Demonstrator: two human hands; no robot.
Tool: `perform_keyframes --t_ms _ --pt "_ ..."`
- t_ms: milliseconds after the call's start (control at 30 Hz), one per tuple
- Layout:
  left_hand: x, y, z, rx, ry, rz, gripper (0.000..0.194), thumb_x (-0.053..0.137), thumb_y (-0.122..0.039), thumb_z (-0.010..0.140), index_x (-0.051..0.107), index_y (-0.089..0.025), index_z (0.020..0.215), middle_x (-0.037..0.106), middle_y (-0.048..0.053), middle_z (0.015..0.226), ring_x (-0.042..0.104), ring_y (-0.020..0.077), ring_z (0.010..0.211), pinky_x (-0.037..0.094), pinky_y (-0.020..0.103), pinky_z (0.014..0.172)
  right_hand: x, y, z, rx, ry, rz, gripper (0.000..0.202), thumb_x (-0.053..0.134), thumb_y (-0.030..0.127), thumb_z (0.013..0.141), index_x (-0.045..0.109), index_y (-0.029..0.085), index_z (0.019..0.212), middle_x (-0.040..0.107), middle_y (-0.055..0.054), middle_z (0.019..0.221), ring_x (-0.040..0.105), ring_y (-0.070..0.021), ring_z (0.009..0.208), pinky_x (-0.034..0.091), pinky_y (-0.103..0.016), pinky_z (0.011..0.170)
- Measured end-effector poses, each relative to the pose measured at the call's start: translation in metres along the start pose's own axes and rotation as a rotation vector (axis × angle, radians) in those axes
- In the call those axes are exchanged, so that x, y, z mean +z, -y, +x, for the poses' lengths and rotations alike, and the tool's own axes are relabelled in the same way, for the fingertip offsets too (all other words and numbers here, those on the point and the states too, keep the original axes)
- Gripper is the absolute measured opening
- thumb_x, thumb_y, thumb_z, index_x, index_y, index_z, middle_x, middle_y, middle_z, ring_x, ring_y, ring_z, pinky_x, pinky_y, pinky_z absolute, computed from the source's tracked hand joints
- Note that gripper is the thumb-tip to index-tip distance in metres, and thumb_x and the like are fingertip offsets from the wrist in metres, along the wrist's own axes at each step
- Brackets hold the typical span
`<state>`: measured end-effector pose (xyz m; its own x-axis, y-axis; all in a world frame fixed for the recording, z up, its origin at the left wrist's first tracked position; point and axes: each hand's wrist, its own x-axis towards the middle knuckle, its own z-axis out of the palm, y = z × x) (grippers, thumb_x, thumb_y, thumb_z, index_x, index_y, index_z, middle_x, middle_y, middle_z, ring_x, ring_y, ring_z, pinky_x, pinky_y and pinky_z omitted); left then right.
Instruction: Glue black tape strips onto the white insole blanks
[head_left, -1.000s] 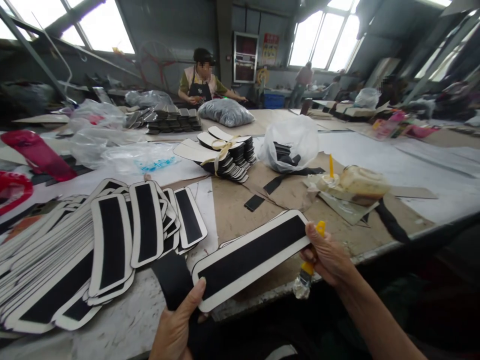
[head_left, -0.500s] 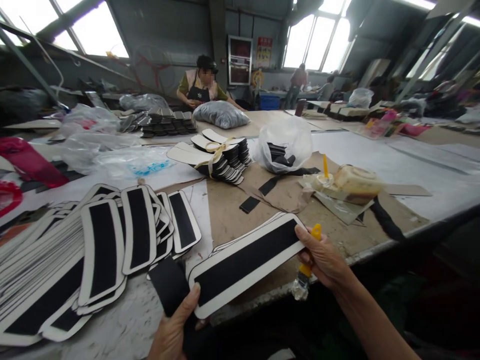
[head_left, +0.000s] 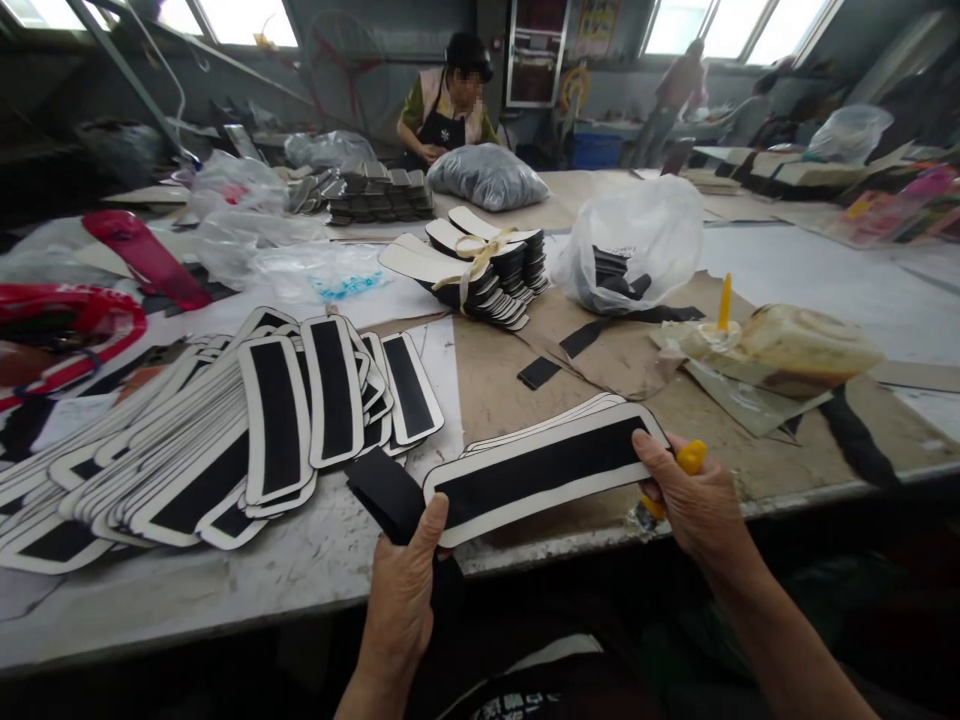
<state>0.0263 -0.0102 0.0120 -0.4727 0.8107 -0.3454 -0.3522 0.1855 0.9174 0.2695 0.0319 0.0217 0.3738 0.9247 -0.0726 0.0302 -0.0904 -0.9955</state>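
Note:
Both hands grip one long white-edged panel (head_left: pixel 540 478) with a black strip down its middle. My left hand (head_left: pixel 409 580) pinches its left end, thumb on top, along with a folded black fabric band (head_left: pixel 386 492). At the other end, my right hand (head_left: pixel 694 505) closes on the panel, thumb on the black strip. A yellow-handled brush (head_left: pixel 691 458) is also tucked in the right hand, its bristle end low beside the table edge. Behind the held panel lie several similar panels (head_left: pixel 555 420). To the left, many more form a spread pile (head_left: pixel 277 420).
Tied bundles of curved pieces (head_left: pixel 480 265) and a plastic bag of black pieces (head_left: pixel 630 250) stand mid-table. At right sits a yellowed plastic container (head_left: pixel 814 345) by a yellow stick (head_left: pixel 724 300). A co-worker (head_left: pixel 450 105) sits across the table (head_left: pixel 517 560).
The view has tilted down and shifted left, so the scene sits higher and further right. Both hands keep hold of the panel, which is now closer to level.

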Motion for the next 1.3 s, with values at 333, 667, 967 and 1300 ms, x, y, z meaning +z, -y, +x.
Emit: perform_keyframes --t_ms 333,667,967,1300 --pt "-0.008 -0.013 -0.001 -0.258 0.108 -0.242 0.049 0.071 -0.020 0.071 0.056 -0.020 0.118 0.069 0.006 0.105 0.062 0.0233 0.102 0.048 0.038 0.093 0.007 0.014 -0.004 0.203 0.153 0.281 0.037 0.070 0.043 0.071 0.044 0.019 0.062 0.033 0.009 0.046 0.027 -0.0032 0.039 0.026 -0.015 0.034" --pt "-0.005 -0.014 0.013 -0.157 -0.099 0.294 0.031 0.078 -0.035 0.060 0.067 -0.017 0.081 0.070 0.005 0.077 0.065 0.0267 0.085 0.055 0.034 0.074 -0.001 0.013 0.009 0.071 0.200 -0.059 0.047 0.047 0.062 0.079 0.042 0.021 0.057 0.035 0.007 0.042 0.027 -0.0067 0.037 0.019 -0.021 0.037" --pt "0.006 -0.013 -0.004 -0.168 -0.048 0.101 0.033 0.073 -0.026 0.069 0.064 -0.018 0.099 0.071 0.004 0.089 0.063 0.0222 0.096 0.050 0.033 0.086 0.009 0.032 0.002 -0.785 -0.160 -1.179 0.023 0.044 0.031 0.089 0.062 0.018 0.094 0.065 -0.010 0.091 0.060 -0.0214 0.080 0.040 -0.029 0.066" --pt "-0.002 -0.022 -0.012 -0.066 0.039 -0.124 0.037 0.071 -0.021 0.072 0.061 -0.019 0.108 0.068 0.004 0.103 0.061 0.0176 0.099 0.045 0.026 0.090 -0.008 0.042 0.028 -0.197 0.254 -0.792 0.044 0.055 0.062 0.072 0.063 0.018 0.068 0.060 -0.004 0.063 0.055 -0.0192 0.058 0.039 -0.029 0.051"
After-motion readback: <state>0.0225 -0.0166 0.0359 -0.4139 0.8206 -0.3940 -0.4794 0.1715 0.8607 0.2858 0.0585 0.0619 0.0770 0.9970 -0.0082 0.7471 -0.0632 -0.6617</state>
